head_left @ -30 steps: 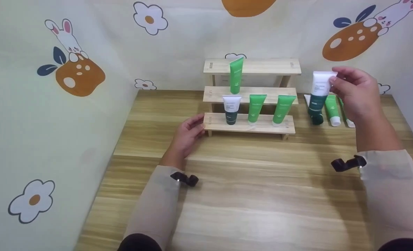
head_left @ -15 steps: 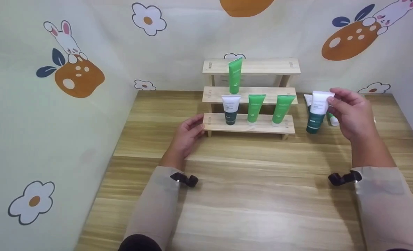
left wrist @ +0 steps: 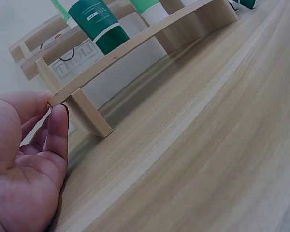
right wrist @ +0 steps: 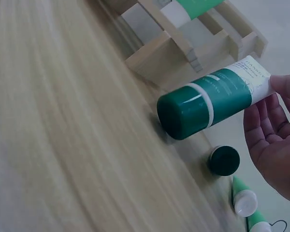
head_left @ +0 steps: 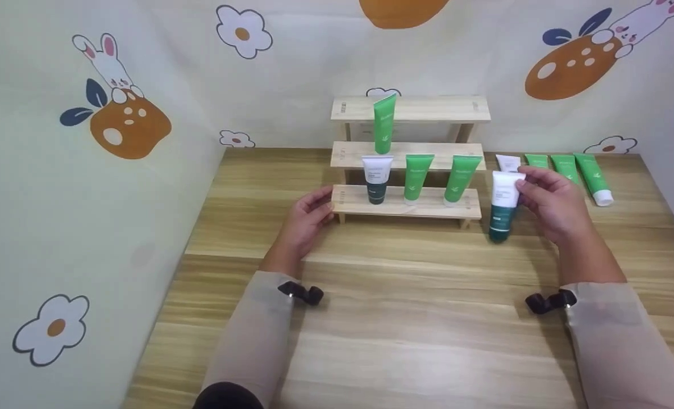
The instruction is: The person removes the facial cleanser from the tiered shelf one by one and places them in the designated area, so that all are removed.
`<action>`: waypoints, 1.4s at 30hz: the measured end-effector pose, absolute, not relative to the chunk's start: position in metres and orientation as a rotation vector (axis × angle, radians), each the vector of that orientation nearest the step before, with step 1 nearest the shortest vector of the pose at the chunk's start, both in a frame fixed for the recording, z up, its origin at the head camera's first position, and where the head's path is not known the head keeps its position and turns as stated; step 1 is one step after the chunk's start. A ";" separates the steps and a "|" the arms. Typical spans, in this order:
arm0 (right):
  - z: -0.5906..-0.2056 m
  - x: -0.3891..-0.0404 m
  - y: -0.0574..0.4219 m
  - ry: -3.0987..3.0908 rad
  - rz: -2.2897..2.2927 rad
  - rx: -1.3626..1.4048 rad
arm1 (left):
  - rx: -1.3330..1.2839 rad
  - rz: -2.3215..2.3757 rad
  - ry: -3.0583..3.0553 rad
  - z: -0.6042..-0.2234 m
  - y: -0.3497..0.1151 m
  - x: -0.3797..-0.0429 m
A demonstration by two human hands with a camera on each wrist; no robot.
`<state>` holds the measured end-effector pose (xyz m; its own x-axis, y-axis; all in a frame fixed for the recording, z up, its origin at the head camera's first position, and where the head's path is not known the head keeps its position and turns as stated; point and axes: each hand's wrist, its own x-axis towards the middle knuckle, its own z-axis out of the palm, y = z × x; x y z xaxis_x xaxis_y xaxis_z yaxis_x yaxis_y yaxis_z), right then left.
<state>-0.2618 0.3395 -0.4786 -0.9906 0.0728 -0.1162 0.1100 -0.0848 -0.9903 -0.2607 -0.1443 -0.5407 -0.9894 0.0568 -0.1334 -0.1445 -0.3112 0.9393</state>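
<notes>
My right hand (head_left: 561, 210) pinches a white and dark green squeeze tube (head_left: 503, 207) by its flat top end. The tube hangs cap down, close to the right of a three-tier wooden rack (head_left: 428, 107). In the right wrist view its dark cap tilts toward the camera. My left hand (head_left: 303, 224) holds the left end of the lowest shelf, thumb and finger pinching its corner in the left wrist view. On that shelf stand a white and dark green tube (head_left: 377, 180) and two green tubes (head_left: 418, 176). Another green tube (head_left: 383, 124) stands on the middle shelf.
Right of the rack, a second white and dark green tube (head_left: 507, 162) lies on the wooden table (head_left: 405, 318), partly hidden. Several green tubes (head_left: 594, 175) lie beside it, some behind my right hand. A patterned sheet (head_left: 291, 85) hangs behind and to the left.
My right hand has brought the white and dark green tube down, leftward and toward me, uncovering green tubes behind it. My left hand stays on the rack.
</notes>
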 end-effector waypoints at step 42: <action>-0.519 -0.257 0.339 2.294 -1.923 0.135 | -0.103 2.394 1.825 -0.541 -0.146 -0.261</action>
